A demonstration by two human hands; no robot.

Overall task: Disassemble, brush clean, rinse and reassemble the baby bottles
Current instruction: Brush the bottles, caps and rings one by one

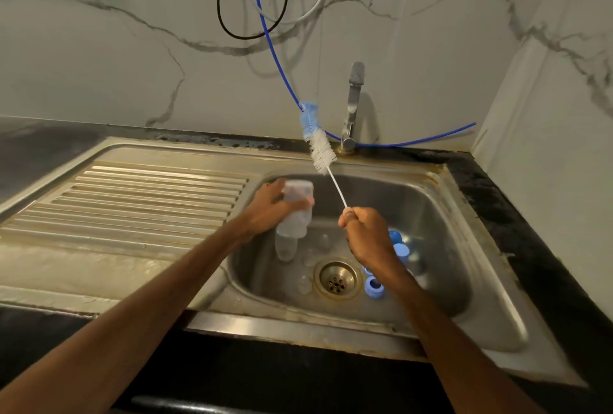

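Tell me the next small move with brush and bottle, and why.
Probably swing the brush down into the opening of the bottle. The right hand grips its wire handle with the bristles raised near the tap, apart from the bottle, which the left hand holds over the sink.

Blue caps (373, 287) lie in the sink (441, 247), right of the drain (336, 280).

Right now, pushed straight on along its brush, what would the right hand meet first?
The bottle brush in the right hand would likely touch the blue hose first; depth is unclear.
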